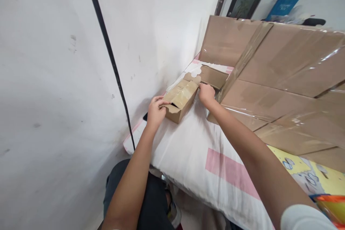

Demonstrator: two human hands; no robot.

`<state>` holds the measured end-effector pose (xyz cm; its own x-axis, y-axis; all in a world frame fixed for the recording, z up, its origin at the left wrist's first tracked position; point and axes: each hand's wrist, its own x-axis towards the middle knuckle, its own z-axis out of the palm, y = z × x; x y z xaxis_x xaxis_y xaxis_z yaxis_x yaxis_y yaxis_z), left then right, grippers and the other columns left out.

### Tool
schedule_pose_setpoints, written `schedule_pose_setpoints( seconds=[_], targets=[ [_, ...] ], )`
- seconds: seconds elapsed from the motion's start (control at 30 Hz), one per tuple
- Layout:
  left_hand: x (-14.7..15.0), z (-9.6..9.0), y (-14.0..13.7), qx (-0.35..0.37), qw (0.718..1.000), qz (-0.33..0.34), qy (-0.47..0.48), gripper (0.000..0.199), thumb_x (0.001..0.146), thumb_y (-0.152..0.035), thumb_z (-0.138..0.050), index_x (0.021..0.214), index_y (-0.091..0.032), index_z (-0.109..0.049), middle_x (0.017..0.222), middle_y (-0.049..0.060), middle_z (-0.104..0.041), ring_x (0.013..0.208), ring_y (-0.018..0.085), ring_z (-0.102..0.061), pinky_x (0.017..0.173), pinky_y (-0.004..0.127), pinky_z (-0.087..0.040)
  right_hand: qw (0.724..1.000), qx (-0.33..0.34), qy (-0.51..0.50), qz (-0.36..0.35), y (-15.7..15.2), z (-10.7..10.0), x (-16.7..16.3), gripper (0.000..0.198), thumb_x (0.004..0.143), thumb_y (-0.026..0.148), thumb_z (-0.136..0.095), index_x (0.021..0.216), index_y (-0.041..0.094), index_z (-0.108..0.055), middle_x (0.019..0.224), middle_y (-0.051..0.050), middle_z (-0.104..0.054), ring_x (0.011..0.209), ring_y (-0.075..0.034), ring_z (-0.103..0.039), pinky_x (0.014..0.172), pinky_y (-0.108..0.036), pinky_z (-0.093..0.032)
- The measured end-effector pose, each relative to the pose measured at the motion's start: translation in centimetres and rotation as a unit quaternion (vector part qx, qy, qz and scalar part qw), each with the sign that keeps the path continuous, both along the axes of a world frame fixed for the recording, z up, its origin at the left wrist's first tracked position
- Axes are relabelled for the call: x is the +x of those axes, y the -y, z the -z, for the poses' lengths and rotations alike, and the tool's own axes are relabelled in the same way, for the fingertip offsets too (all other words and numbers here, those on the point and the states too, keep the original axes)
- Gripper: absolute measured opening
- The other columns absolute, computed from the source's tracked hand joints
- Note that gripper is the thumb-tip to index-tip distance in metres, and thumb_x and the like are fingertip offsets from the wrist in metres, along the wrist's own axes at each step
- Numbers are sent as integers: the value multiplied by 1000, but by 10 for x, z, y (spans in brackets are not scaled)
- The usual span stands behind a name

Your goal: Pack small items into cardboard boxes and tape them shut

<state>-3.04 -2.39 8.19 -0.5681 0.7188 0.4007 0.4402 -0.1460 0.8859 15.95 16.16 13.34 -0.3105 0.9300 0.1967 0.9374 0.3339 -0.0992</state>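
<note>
A small brown cardboard box (181,95) lies on the white and pink cloth, its top flaps partly folded over with a dark gap at the near end. At the near left corner, my left hand (156,112) pinches the box's end flap between thumb and fingers. My right hand (207,93) is closed at the far right corner, with its fingertips at the flap edge and partly hidden. Beyond the box, a notched cardboard lid flap (214,76) stands out to the right, behind my right hand.
Large taped cardboard sheets (269,75) rise along the right side, close to my right forearm. A white wall (67,79) with a black cable (107,43) bounds the left. Yellow patterned fabric (304,169) and an orange packet (331,205) lie at lower right.
</note>
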Motion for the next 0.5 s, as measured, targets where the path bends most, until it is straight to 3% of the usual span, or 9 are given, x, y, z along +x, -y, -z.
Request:
schedule_pose_setpoints(
  seconds=[0.07,0.13,0.23,0.3,0.4,0.5],
  targets=[
    [-7,-2,4,30,998,-19,59,30,62,-6,-51,71,-21,-74,111,5,-71,115,23,-66,103,37,-52,998,37,-56,-4,24,-8,14,34,90,7,-39,112,13,-64,108,-17,-72,101,-23,-67,85,-33,-48],
    [-17,-8,12,53,992,-42,106,26,63,-11,-49,74,-20,-71,108,5,-73,111,23,-68,100,38,-54,982,68,-175,-36,56,-12,29,28,90,10,-38,104,16,-62,99,-10,-73,90,-19,-67,81,-29,-47],
    [-28,-23,29,103,973,-60,197,22,64,-18,-50,77,-18,-67,103,5,-75,99,21,-70,84,32,-57,921,76,-372,-93,111,-12,53,13,88,16,-45,89,20,-57,90,-5,-73,83,-17,-68,78,-28,-47],
    [-27,-35,41,139,954,-56,261,16,63,-19,-53,74,-16,-65,96,3,-75,92,18,-70,78,28,-56,887,57,-448,-98,146,-12,73,5,87,21,-49,89,21,-55,90,-4,-73,85,-18,-70,77,-28,-48],
    [-4,-48,55,152,943,-13,297,11,61,-18,-56,70,-16,-61,91,-1,-75,82,13,-67,75,26,-54,838,38,-538,-78,187,-14,114,8,87,28,-54,93,22,-53,89,-4,-71,90,-20,-71,78,-30,-51],
    [39,-52,61,158,936,28,313,9,57,-17,-54,66,-16,-55,84,-3,-73,78,10,-65,78,26,-54,819,57,-568,-55,218,-18,169,13,88,31,-57,96,21,-53,90,-5,-70,93,-20,-71,83,-31,-51]
  ],
)
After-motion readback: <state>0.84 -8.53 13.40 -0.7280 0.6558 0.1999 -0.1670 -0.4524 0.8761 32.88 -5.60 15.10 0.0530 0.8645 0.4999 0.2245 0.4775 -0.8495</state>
